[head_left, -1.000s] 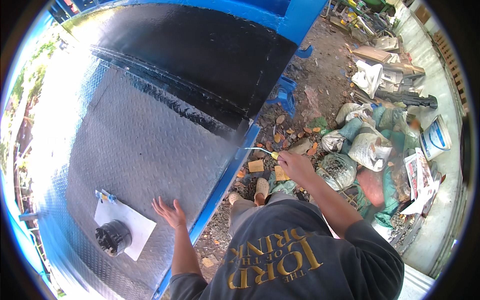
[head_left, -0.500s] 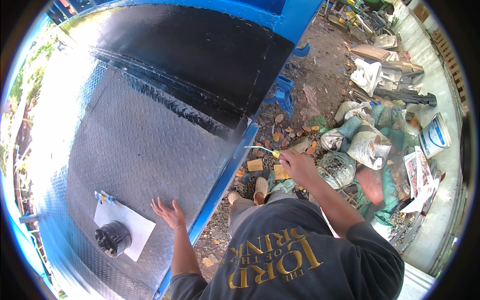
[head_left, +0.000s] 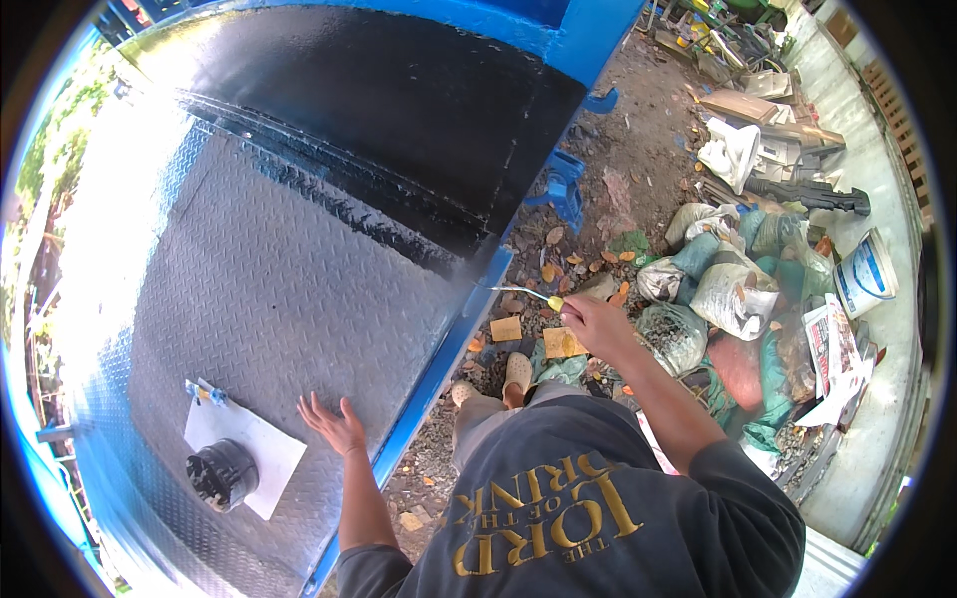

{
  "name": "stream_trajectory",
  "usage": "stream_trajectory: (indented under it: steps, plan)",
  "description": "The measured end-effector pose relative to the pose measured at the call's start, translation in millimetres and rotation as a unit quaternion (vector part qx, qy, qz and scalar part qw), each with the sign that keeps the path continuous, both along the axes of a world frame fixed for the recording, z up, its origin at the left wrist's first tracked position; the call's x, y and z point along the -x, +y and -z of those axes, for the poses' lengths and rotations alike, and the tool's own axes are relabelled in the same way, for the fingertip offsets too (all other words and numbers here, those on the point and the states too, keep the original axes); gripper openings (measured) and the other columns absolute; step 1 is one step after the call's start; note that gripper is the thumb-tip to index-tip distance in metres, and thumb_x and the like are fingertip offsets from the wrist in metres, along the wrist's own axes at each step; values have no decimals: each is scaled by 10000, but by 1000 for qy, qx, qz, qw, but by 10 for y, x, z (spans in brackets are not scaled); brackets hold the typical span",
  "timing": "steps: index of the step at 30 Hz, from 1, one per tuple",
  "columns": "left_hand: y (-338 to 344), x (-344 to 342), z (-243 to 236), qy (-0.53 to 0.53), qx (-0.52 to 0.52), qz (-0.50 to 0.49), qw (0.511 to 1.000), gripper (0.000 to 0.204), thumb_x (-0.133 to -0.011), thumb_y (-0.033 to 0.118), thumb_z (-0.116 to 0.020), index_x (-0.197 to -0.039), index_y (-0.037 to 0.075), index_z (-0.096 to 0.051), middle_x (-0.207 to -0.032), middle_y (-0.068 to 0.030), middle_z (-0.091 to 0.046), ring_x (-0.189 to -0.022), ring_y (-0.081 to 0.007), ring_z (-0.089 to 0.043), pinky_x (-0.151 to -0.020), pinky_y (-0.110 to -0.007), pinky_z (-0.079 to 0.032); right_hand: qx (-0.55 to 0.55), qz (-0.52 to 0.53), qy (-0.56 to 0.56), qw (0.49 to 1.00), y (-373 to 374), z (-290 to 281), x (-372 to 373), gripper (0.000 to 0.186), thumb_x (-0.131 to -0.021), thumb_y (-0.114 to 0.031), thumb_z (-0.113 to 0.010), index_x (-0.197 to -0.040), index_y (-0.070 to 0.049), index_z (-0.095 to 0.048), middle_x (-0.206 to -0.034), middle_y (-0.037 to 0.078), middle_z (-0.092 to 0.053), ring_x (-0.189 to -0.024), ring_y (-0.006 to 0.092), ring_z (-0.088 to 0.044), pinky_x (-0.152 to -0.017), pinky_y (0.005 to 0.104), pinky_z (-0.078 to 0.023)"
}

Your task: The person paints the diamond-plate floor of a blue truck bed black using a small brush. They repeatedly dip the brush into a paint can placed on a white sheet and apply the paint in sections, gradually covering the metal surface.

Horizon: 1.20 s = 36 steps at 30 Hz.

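Note:
My left hand (head_left: 334, 429) rests on the grey diamond-plate surface (head_left: 279, 259) with fingers spread. My right hand (head_left: 598, 324) grips a yellow-handled tool (head_left: 553, 301) with a bent wire shaft; its head is blurred at the platform's blue edge, beside the black-painted section (head_left: 399, 120), whose lower border is streaky over the plate. Left of my left hand, a black-smeared pot (head_left: 224, 473) stands on a white sheet (head_left: 277, 463), with a small blue-and-yellow item (head_left: 207, 393) at the sheet's top corner.
On the littered dirt ground to the right lie several filled sacks (head_left: 733, 299), blue plastic objects (head_left: 566, 194), wood scraps (head_left: 738, 107), a white bucket (head_left: 865, 274) and paper sheets (head_left: 832, 349), along a pale wall (head_left: 872, 169). My sandalled feet (head_left: 516, 374) are below the platform edge.
My right hand has shifted slightly to the right with the tool, whose shaft has changed angle a little. My left hand stays on the plate.

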<state>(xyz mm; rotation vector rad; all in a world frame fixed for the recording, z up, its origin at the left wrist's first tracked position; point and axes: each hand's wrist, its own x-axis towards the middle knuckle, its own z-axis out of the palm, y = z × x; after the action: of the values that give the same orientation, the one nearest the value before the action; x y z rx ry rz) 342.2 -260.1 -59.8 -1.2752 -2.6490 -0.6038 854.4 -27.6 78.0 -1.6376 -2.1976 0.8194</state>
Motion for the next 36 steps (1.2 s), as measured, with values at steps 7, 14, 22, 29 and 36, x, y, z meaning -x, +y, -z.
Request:
stream_trajectory:
  steps: [7, 14, 22, 29, 36]
  plan:
    - [-9, 11, 15, 0, 2, -2, 1000, 803, -1016, 590, -603, -1595, 76, -392, -1705, -217, -294, -1602, -458, -195, -1291, -637, -201, 1, -17, -24, 1000, 32, -1, 7, 178, -1019, -287, -639, -1064, -119, -676, -967, 89, -714, -909, 366, -706, -747, 499, -544]
    - [-34, 18, 19, -3, -4, -1, 1000, 773, -1021, 558, -609, -1598, 87, -399, -1705, -215, -300, -1608, -446, -188, -1298, -624, -186, -6, -26, -4, 1000, 98, -48, 73, 181, -1022, -291, -626, -1041, -115, -664, -982, 98, -710, -924, 370, -698, -772, 504, -540]
    - [-3, -4, -5, -7, -19, 5, 1000, 765, -1028, 572, -598, -1597, 100, -402, -1706, -206, -305, -1608, -438, -195, -1299, -617, -184, 8, -44, -29, 999, 170, -118, 100, 178, -1022, -275, -621, -1046, -103, -660, -971, 97, -709, -922, 353, -704, -772, 500, -543]
    - [-15, -4, 17, -10, -13, 0, 1000, 782, -1031, 614, -564, -1593, 94, -408, -1705, -217, -303, -1610, -438, -195, -1299, -615, -181, 1, -53, -31, 998, 195, -157, 37, 177, -1025, -275, -609, -1047, -108, -662, -969, 89, -711, -928, 352, -706, -756, 501, -543]
    - [-11, 23, 26, -3, -13, 0, 1000, 778, -1026, 599, -582, -1600, 106, -401, -1705, -217, -302, -1609, -440, -195, -1299, -613, -183, -21, -73, -61, 995, 166, -59, -2, 165, -1024, -279, -613, -1046, -125, -668, -976, 88, -712, -913, 349, -713, -751, 513, -552]
